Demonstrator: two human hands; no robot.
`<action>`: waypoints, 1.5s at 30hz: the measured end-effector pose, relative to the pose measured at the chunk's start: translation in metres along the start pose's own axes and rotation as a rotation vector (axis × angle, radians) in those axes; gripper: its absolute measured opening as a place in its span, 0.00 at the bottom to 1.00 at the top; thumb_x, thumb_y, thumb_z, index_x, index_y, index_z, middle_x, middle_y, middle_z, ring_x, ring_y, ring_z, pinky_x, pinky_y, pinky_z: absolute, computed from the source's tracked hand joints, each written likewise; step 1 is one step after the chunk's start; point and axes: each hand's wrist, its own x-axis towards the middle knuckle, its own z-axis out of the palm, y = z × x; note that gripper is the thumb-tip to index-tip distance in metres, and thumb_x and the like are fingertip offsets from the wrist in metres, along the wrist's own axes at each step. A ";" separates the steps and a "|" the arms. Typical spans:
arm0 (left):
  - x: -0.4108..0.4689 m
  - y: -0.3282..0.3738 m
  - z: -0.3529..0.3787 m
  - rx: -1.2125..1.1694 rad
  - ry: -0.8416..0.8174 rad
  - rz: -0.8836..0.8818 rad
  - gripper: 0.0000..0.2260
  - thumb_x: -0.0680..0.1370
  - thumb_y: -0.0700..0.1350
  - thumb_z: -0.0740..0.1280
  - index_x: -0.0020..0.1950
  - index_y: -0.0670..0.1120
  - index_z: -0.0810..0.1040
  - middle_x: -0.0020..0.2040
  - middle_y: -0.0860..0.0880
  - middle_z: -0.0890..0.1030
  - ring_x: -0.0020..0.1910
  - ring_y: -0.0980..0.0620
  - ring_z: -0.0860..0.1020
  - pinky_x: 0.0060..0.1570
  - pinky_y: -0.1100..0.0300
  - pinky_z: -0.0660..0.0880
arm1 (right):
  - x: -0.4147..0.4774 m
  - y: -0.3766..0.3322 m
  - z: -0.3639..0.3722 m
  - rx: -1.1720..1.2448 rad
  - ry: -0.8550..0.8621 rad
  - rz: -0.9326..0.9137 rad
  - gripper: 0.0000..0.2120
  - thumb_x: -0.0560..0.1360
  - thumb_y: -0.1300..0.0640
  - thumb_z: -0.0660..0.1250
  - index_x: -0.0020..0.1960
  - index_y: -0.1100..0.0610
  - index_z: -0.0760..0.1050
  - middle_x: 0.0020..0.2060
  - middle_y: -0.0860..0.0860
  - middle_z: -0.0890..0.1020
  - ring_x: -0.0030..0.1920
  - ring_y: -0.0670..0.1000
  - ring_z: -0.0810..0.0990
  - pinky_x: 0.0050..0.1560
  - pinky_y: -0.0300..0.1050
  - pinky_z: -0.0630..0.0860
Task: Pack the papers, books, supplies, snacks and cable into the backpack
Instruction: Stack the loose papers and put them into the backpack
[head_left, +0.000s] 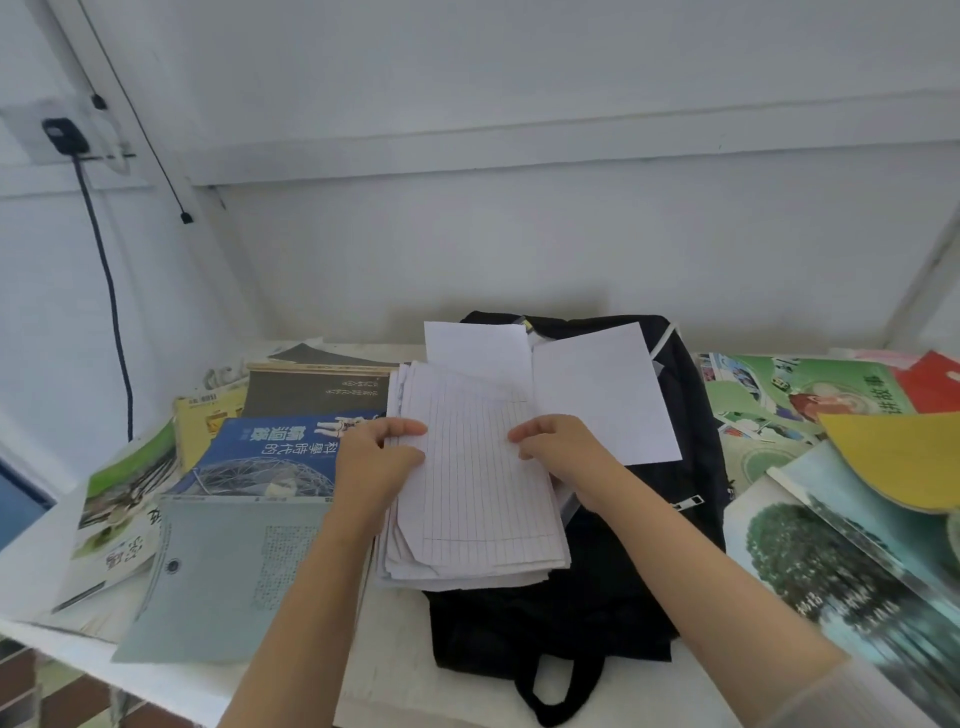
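**A:** How are the hands set?

**B:** Both forearms come up from the bottom of the frame and meet at the centre. The left hand (382, 457) grips the left edge of the lined papers (478, 493), with the thumb on top and the fingers curled at the side. The right hand (561, 452) pinches the stack's right edge near its upper corner, knuckles raised.

**A:** And where is the stack?

**B:** Over the black backpack (597, 597), which lies flat on the white bench (395, 649) with its carry loop toward the bottom of the frame. The sheets are fanned and uneven along their lower edge (whether the lowest ones rest on the bag, I can't tell). Two blank sheets (597, 395) stick up behind the stack, over the bag's upper end.

**A:** Any room at the sides?

**B:** It's tight on the left. A blue book (275, 447) and a grey-blue booklet (223, 571) lie just beside the left wrist, and the booklet reaches close to the bench's near edge. On the right, a tree-cover book (831, 571) and a yellow folder (904, 457) crowd the lower right of the frame, close beside the bag. A strip of bare bench shows between the booklet and the bag, under the left forearm.

**A:** The cable?

**B:** A dark cable (111, 312) hangs down the wall at upper left from a plug (65, 135), well apart from both hands.
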 end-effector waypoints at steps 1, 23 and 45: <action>-0.003 0.005 0.000 -0.049 -0.014 0.007 0.13 0.72 0.30 0.65 0.42 0.48 0.78 0.51 0.45 0.77 0.47 0.47 0.77 0.44 0.55 0.76 | -0.002 0.002 -0.002 0.010 -0.002 -0.012 0.11 0.75 0.67 0.61 0.52 0.57 0.77 0.44 0.46 0.74 0.44 0.43 0.71 0.42 0.36 0.69; 0.051 0.046 0.120 0.155 -0.401 0.036 0.20 0.71 0.25 0.62 0.60 0.40 0.77 0.67 0.42 0.70 0.65 0.47 0.68 0.52 0.65 0.66 | 0.023 0.013 -0.100 -0.445 0.568 -0.146 0.17 0.72 0.67 0.61 0.59 0.57 0.76 0.55 0.52 0.79 0.51 0.52 0.78 0.51 0.42 0.72; 0.067 0.053 0.077 -0.204 -0.265 0.034 0.15 0.71 0.28 0.66 0.52 0.43 0.80 0.51 0.50 0.76 0.48 0.54 0.75 0.41 0.72 0.75 | 0.036 -0.026 -0.082 0.165 0.166 -0.360 0.17 0.74 0.70 0.58 0.51 0.51 0.77 0.53 0.45 0.74 0.49 0.48 0.76 0.40 0.40 0.75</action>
